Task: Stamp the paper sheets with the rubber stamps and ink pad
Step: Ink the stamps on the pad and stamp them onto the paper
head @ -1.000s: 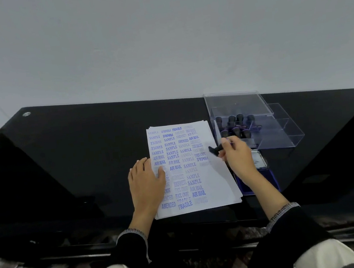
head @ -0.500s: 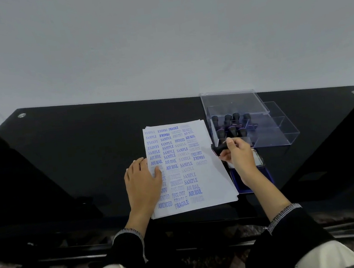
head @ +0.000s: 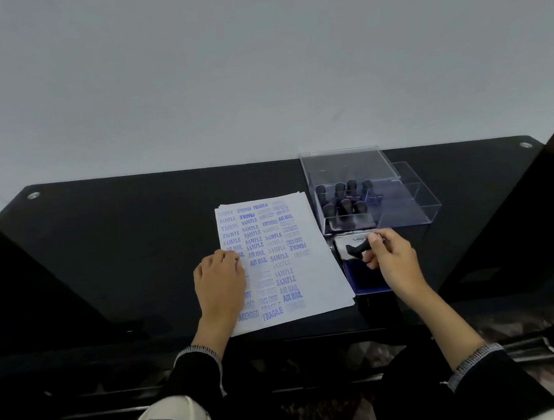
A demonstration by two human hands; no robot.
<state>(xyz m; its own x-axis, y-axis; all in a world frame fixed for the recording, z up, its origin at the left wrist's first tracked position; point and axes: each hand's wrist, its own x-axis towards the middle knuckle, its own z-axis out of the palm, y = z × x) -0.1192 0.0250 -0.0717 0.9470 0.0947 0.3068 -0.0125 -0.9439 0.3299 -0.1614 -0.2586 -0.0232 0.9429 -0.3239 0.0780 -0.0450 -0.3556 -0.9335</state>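
Note:
A stack of white paper sheets (head: 312,267), its top sheet covered with blue stamped words, lies on the black glass table (head: 128,242). My left hand (head: 220,282) rests flat on the stack's left side. My right hand (head: 392,259) pinches a black rubber stamp (head: 358,245) and holds it above the open blue ink pad (head: 364,277), just right of the paper. Several more black stamps (head: 344,199) stand in a clear plastic box (head: 405,203) behind the pad.
The clear box's lid (head: 346,168) stands open at the back. The table's far edge meets a grey wall (head: 254,75). Dark side panels flank the table left and right. My knees are below the near edge.
My right hand has carried the stamp from the paper's right edge rightwards to above the ink pad. My left hand has stayed on the sheets.

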